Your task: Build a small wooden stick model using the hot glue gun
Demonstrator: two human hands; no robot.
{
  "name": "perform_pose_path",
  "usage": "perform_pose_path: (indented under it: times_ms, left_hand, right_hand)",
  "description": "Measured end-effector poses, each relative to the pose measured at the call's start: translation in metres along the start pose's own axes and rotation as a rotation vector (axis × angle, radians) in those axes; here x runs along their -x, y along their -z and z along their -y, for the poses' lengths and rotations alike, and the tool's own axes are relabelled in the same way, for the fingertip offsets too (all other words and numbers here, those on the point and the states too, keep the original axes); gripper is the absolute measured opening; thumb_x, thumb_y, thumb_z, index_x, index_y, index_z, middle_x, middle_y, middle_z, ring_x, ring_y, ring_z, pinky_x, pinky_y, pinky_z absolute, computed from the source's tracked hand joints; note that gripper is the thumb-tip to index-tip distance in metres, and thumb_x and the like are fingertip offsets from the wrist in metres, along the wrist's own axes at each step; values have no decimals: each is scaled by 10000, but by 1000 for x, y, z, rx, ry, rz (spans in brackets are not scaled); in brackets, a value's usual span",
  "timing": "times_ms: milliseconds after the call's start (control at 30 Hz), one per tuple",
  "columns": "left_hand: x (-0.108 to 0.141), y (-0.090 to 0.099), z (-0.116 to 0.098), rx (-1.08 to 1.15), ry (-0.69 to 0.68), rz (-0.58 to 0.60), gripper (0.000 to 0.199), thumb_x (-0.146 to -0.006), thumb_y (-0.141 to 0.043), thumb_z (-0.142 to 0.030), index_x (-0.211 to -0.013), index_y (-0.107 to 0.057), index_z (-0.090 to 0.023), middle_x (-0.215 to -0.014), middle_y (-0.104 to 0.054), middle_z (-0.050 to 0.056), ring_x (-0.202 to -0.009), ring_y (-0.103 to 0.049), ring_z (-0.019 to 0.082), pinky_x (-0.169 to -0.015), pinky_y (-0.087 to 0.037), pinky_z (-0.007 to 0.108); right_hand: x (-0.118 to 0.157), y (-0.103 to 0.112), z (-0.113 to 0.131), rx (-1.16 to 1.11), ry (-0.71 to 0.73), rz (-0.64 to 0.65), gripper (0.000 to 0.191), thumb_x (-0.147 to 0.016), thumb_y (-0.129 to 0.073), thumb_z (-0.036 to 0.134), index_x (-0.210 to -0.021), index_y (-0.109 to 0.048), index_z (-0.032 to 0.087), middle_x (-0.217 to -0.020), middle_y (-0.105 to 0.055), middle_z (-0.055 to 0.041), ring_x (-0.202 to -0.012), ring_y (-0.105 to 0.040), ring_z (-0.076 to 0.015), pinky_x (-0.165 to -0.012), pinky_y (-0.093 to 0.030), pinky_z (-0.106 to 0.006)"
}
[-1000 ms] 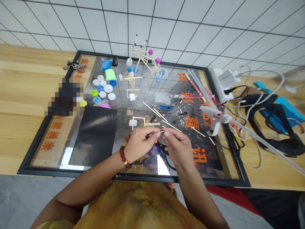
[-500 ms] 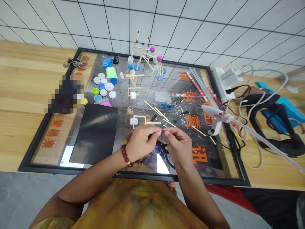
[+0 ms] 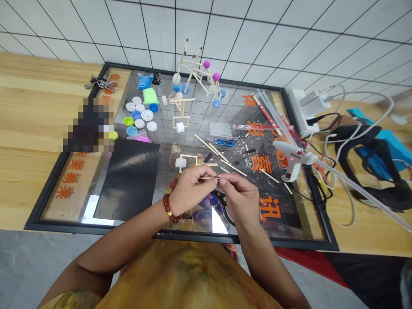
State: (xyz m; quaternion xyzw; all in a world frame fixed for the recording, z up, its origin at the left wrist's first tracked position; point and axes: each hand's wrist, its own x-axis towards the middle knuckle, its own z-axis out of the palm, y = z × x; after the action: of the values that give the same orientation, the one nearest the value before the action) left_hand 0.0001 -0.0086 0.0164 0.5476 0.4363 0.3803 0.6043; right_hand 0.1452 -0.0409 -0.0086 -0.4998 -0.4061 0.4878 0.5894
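Between the fingertips of my left hand (image 3: 191, 189) lies a thin wooden stick (image 3: 207, 178), roughly level, with a dark tip at its right end. My right hand (image 3: 242, 193) pinches that dark end, and both sets of fingers almost meet there. What the dark bit is made of is too small to tell. Just beyond my left hand, a small stick frame with a white bottle cap (image 3: 180, 163) stands on the glass, partly hidden. Black-handled scissors (image 3: 229, 214) lie under my hands, mostly covered. Loose wooden sticks (image 3: 222, 155) and a blue cutter (image 3: 224, 142) lie farther out.
Stick models with coloured balls (image 3: 193, 73) stand at the back. Bottle caps (image 3: 147, 115) and clay packs (image 3: 150, 96) are at the left, above black paper (image 3: 128, 180). A glue gun (image 3: 291, 161) and cables (image 3: 347, 206) occupy the right, beside a power strip (image 3: 298, 109).
The stick now shows lengthwise between my fingers; before, only a small dark bit was visible at the fingertips. My hands have stayed in nearly the same place.
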Motion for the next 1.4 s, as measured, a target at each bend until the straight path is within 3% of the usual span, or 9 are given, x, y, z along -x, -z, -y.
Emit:
perform_pose_path:
  times_ms: [367, 733, 1133, 1400]
  left_hand:
    - [-2, 1, -5, 31, -4, -15, 118, -808, -548, -210, -736, -616, -147, -664, -544, -25, -619, -458, 79, -611, -371, 215]
    - [-3, -1, -4, 111, 37, -39, 84, -760, -629, -222, -731, -619, -144, -649, -610, -12, -600, -530, 83, -594, -417, 204]
    - [-2, -3, 4, -46, -17, -23, 128, -829, -568, -256, -776, -621, -153, -673, -561, -17, -629, -487, 90, -625, -404, 218]
    - [-1, 1, -4, -108, -20, 59, 132, -848, -471, -180, -850, -602, -174, -687, -515, -34, -648, -456, 101, -644, -366, 231]
  right_hand:
    - [0, -2, 2, -15, -36, -28, 120, -754, -767, 255, -868, -793, 283, -731, -702, 3, -617, -554, -104, -596, -452, -256]
    - [1, -2, 1, 39, 33, 6, 161, -786, -738, 210, -901, -791, 309, -795, -725, 8, -663, -591, -103, -625, -472, -243]
    - [2, -2, -2, 95, 69, -64, 148, -774, -745, 233, -907, -788, 283, -832, -733, -8, -715, -629, -129, -659, -504, -266]
    - [1, -3, 0, 108, 48, -82, 114, -775, -747, 265, -884, -779, 268, -819, -733, -10, -711, -635, -131, -671, -513, -277]
